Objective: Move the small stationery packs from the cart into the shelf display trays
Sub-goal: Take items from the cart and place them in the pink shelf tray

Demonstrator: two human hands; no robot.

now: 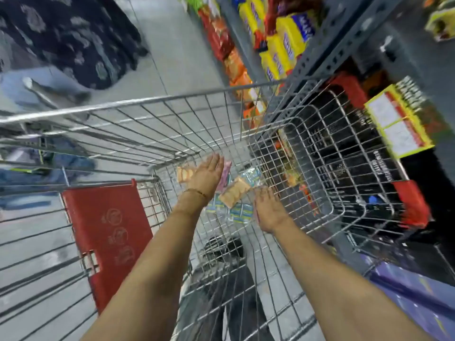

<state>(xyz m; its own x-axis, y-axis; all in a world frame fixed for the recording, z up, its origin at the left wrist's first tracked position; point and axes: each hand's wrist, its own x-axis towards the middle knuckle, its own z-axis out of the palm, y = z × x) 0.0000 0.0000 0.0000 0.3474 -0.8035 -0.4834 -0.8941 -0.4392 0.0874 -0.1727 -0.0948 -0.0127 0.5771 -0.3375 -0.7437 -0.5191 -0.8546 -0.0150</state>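
1. Both bare forearms reach from the near edge down into a wire shopping cart (152, 104), its basket made of thin shiny metal rods in a grid.
2. Left hand (205, 177) is deep in the basket, fingers stretched flat and together, palm turned toward the middle; its grip is wide and closed on nothing. A thin gold-coloured bracelet (195, 191) circles the wrist.
3. Right hand (269, 209) hovers palm down over the basket floor near the cart's right wall, fingers curled downward. Whether it is gripping anything I cannot tell, as the fingertips are hidden behind the hand.
4. Between the two hands, on the basket floor toward the far end, lie the small packs (234, 191): flat, glossy plastic-wrapped pieces, one tan and oblong lying on top, pale blue-green ones below it, and another tan one beside the left hand's fingers. Motion blur hides their print.
5. A red plastic child-seat flap (108, 237), smooth with round embossed marks, stands at the cart's near left side.
6. On the right, touching or just beside the cart wall, a grey metal shelf (344, 45) carries a wire display basket (344, 168) with rounded corners and open room inside, a yellow-and-red carton (398, 124) beside it, and yellow wrapped packets (290, 38) higher up.
7. Pale tiled floor (177, 52) lies open beyond the cart's far rim; patterned dark fabric of another person (73, 33) fills the far left corner.
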